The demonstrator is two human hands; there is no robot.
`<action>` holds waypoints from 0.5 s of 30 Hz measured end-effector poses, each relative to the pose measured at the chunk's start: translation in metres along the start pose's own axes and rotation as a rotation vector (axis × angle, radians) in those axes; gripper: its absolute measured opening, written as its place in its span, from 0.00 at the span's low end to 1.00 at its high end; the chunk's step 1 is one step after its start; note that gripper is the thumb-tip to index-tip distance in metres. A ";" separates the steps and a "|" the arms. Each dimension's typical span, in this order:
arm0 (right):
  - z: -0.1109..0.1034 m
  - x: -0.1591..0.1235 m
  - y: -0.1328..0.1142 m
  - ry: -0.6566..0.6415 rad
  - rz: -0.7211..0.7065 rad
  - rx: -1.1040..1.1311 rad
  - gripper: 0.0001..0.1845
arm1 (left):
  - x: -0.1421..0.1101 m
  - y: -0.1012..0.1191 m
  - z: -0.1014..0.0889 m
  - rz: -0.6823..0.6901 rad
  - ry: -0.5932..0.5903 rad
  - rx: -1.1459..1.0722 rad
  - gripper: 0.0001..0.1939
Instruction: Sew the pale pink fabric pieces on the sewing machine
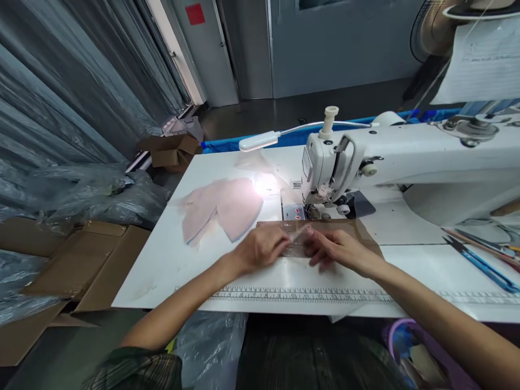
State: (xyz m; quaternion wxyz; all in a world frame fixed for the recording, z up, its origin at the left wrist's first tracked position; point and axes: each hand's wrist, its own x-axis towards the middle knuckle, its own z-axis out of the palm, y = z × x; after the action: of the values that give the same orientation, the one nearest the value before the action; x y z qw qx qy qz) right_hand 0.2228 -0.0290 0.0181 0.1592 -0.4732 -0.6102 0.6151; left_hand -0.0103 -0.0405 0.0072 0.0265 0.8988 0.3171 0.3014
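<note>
My left hand (262,249) is closed in front of the sewing machine (333,162), its fingertips at one end of a small, thin pale fabric piece (299,234). At the other end, my right hand (335,248) pinches the same piece between thumb and finger; its lower fingers are blurred. Both hands are over a brown translucent sheet (365,238), just on the near side of the needle area and the metal needle plate (293,212). Pale pink cut fabric pieces (239,206) with blue edges lie on the white table to the left.
A measuring tape (284,295) runs along the front edge of the white table (150,287). Blue thread snips (483,265) lie at the right. A lit lamp (259,141) hangs behind the fabric. Cardboard boxes (81,254) stand left; a purple bin (392,338) sits below.
</note>
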 end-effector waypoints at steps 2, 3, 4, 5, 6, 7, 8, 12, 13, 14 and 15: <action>0.009 0.012 -0.004 -0.108 0.040 0.195 0.31 | 0.003 0.020 0.002 0.109 -0.005 -0.028 0.07; 0.013 0.016 -0.007 -0.159 0.025 0.246 0.28 | 0.004 0.030 0.001 0.154 -0.010 -0.037 0.07; 0.018 0.018 -0.009 -0.218 0.005 0.280 0.25 | 0.005 0.038 0.000 0.188 -0.016 -0.056 0.06; 0.022 0.019 -0.012 -0.289 -0.018 0.306 0.23 | 0.006 0.044 -0.004 0.215 -0.010 -0.088 0.05; 0.025 0.019 -0.015 -0.361 -0.043 0.331 0.21 | 0.007 0.048 -0.009 0.240 0.012 -0.138 0.05; 0.027 0.017 -0.018 -0.437 -0.061 0.350 0.19 | 0.009 0.049 -0.017 0.251 0.047 -0.197 0.07; 0.027 0.015 -0.021 -0.520 -0.071 0.356 0.19 | 0.011 0.047 -0.025 0.241 0.091 -0.251 0.09; 0.010 0.014 -0.028 -0.780 -0.010 0.249 0.23 | 0.026 0.000 -0.059 -0.044 0.127 -0.180 0.06; 0.002 0.016 -0.027 -0.804 0.018 0.221 0.24 | 0.031 -0.020 -0.065 -0.143 0.081 -0.075 0.07; -0.006 0.020 -0.025 -0.804 0.034 0.204 0.25 | 0.037 -0.043 -0.068 -0.228 0.022 0.023 0.09; -0.015 0.024 -0.022 -0.789 0.043 0.190 0.25 | 0.044 -0.066 -0.069 -0.301 -0.065 0.117 0.10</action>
State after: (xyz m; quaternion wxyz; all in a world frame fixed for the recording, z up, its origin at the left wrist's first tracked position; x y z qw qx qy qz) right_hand 0.2143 0.0029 0.0314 -0.0571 -0.1967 -0.5550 0.8063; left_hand -0.0581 0.0276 0.0706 0.0292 0.8504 0.4643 0.2457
